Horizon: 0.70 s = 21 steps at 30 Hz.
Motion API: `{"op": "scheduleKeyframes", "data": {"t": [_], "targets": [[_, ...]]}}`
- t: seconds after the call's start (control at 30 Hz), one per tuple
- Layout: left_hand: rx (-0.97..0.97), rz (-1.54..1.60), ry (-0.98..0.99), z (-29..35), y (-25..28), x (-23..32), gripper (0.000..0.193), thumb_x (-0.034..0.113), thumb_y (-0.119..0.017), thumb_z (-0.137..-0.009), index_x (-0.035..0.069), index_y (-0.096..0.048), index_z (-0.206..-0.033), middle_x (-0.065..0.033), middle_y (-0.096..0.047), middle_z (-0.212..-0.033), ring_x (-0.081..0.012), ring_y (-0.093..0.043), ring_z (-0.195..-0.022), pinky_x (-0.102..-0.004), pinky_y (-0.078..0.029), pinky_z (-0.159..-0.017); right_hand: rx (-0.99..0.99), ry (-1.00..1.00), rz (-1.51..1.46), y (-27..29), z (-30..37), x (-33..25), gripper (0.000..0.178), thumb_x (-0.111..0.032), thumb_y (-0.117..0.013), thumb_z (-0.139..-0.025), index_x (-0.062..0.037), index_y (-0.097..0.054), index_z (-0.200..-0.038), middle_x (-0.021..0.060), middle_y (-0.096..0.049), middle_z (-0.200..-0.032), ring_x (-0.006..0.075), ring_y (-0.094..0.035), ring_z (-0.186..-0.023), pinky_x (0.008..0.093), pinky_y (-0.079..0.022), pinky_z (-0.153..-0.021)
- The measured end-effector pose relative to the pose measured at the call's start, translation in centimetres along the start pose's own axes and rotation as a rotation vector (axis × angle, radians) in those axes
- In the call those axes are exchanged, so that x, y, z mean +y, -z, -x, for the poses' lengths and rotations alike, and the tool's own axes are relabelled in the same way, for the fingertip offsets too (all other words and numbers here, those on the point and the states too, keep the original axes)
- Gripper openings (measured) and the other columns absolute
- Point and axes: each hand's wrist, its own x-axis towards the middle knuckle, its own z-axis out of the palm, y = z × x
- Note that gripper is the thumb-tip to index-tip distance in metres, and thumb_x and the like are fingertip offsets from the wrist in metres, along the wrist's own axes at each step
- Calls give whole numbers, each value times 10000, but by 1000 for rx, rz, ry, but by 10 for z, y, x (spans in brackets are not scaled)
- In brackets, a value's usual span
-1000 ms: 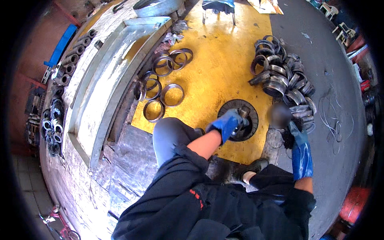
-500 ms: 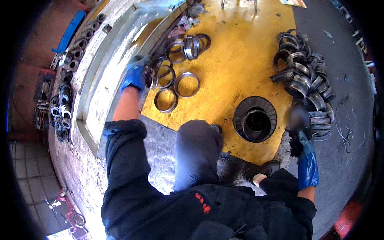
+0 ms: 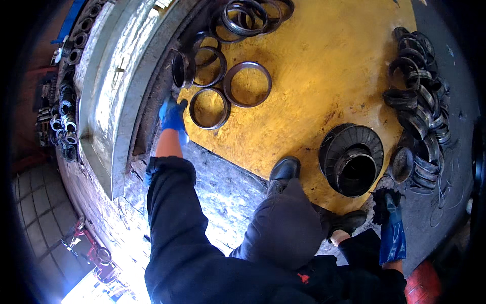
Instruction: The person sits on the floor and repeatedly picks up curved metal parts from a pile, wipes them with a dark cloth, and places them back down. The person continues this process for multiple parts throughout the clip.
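My left hand (image 3: 173,115), in a blue glove, is just below a dark metal ring (image 3: 183,69) standing on its edge beside the metal trough. Its fingers look apart, and I see nothing in them. Several rings lie close by on the yellow sheet, among them a flat ring (image 3: 247,84) and another flat ring (image 3: 209,108). My right hand (image 3: 393,223), in a long blue glove, is low on the right and closed on a black rag (image 3: 387,203). Just above the rag is a tilted ring (image 3: 402,164).
A black flanged cylinder (image 3: 352,159) stands on the yellow sheet (image 3: 314,76) beside my boots. Many rings are heaped (image 3: 422,96) along the right edge. On the left runs a metal trough (image 3: 114,101), with a row of small round parts (image 3: 73,55) beyond it.
My left hand has come off the standing ring and moved down toward me. My right hand has moved lower, away from the ring heap, with the rag. The whole view has shifted.
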Motion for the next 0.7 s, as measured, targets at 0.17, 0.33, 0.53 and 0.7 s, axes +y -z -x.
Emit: {"op": "scheduleKeyframes", "data": {"t": [0.17,0.33,0.53,0.7], "targets": [[-192,-103,28,-52,-14,-5,698,352,-743,-748,166,-474,-1364,-187,-618,-1208,-371,-601,-1097,-436,-482,-919,-14,48,221,-45,-9,-13,486,-526,-488,-934,-60,-591,-1026,59,-554,-628,180,-473,-413,323,-390,-351],[-292,-169,294,-76,-24,24,392,304,-625,-872,236,-585,-1256,-92,-629,-1224,-346,-595,-1123,-416,-477,-931,-67,42,152,-42,-14,-13,407,-438,-562,-926,-52,-590,-1052,66,-564,-646,189,-479,-425,330,-411,-372],[-225,-247,42,-74,-16,23,345,254,-607,-896,138,-592,-1221,-126,-649,-1172,-320,-627,-1061,-420,-506,-901,-191,-62,-130,-14,-31,9,342,-348,-630,-905,-57,-593,-1082,64,-612,-791,190,-548,-544,329,-470,-453],[-252,287,62,-59,21,1,322,232,-562,-922,87,-585,-1209,-138,-649,-1151,-304,-633,-1034,-424,-518,-894,-182,-5,22,-31,-7,9,366,-334,-631,-905,-56,-594,-1140,69,-645,-964,176,-619,-745,300,-523,-615]]}}
